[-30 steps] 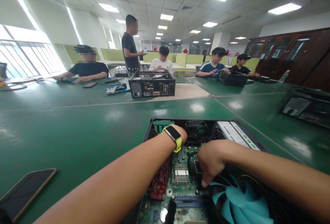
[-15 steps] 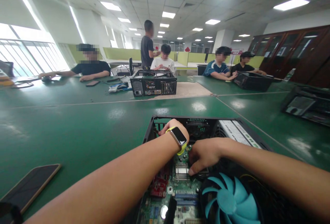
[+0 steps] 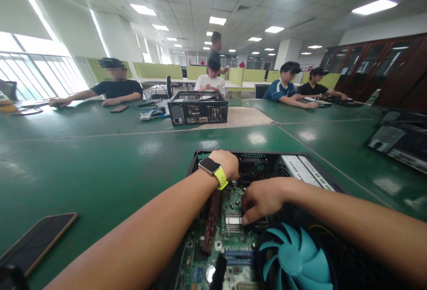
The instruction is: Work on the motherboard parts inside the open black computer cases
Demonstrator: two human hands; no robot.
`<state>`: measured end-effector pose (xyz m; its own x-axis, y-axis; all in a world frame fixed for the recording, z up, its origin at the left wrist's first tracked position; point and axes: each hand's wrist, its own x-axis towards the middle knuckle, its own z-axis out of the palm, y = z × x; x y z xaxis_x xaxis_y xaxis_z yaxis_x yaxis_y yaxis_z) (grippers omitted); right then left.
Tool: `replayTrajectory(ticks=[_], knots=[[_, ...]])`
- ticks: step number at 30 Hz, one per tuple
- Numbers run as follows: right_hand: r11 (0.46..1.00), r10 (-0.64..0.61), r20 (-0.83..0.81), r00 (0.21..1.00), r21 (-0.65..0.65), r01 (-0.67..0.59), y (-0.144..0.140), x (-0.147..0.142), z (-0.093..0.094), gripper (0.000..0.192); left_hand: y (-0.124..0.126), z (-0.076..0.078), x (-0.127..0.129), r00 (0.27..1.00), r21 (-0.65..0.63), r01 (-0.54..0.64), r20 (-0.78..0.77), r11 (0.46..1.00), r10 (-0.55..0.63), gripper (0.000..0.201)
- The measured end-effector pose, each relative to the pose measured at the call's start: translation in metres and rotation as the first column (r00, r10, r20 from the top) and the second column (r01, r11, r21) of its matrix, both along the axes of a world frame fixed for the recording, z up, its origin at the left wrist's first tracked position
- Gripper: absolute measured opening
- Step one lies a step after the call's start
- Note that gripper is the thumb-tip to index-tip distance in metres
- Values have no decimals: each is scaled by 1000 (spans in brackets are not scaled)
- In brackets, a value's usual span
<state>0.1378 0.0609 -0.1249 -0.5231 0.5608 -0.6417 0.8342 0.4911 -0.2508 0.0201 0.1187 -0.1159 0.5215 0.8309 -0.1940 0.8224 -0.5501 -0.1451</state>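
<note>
A black computer case lies before me with its side off, the green motherboard showing. My left hand, with a watch on its wrist, is closed at the far left inside it. A red expansion card runs edge-up from below that hand toward me; the hand appears to grip its far end, though the fingertips are hidden. My right hand curls down beside the silver heat sink, thumb at its right edge, other fingertips out of sight. A teal fan sits below it.
A labelled power supply fills the far right of the case. A phone lies at left on the green table. Another open case stands across it, and a dark case at right. Several people are beyond.
My left hand has turned and lifted slightly, and the red card has swung from lying flatter to edge-up. My right hand stays put. Across the room the standing person has moved right.
</note>
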Motion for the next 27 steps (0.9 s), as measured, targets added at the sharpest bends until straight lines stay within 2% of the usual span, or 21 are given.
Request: replayTrajectory(ticks=[2, 5, 10, 13, 16, 18, 21, 23, 25, 27], knots=[[1000, -7, -10, 1000, 29, 7, 1, 1, 0, 56, -6, 9, 1, 1000, -15, -3, -19, 1000, 2, 45], [999, -14, -28, 1000, 52, 16, 2, 1, -3, 55, -17, 14, 7, 997, -35, 54, -54, 998, -56, 43], [1000, -1, 7, 1000, -29, 1, 4, 2, -6, 49, -29, 17, 13, 982, -138, 176, -46, 975, -184, 36], [999, 23, 70, 997, -29, -21, 4, 3, -4, 49, -25, 20, 8, 977, -121, 208, -23, 971, -213, 36], [998, 34, 104, 994, 52, -39, 5, 4, -1, 48, -20, 23, -5, 980, -67, 197, -25, 978, -199, 35], [997, 19, 96, 995, 76, -26, 3, 5, 3, 47, -20, 27, -21, 970, -94, 237, -31, 967, -241, 31], [989, -27, 36, 999, 144, 21, -3, 11, 17, 46, -27, 35, -50, 928, -202, 372, 70, 906, -366, 28], [974, -59, -38, 998, 217, 66, -11, 20, 30, 45, -34, 38, -68, 898, -240, 437, 173, 867, -405, 24], [957, -78, -108, 991, 271, 105, -23, 29, 41, 43, -41, 37, -76, 876, -206, 477, 198, 855, -441, 22], [952, -92, -124, 988, 280, 124, -36, 35, 44, 44, -46, 30, -72, 831, -149, 556, 133, 818, -541, 30]])
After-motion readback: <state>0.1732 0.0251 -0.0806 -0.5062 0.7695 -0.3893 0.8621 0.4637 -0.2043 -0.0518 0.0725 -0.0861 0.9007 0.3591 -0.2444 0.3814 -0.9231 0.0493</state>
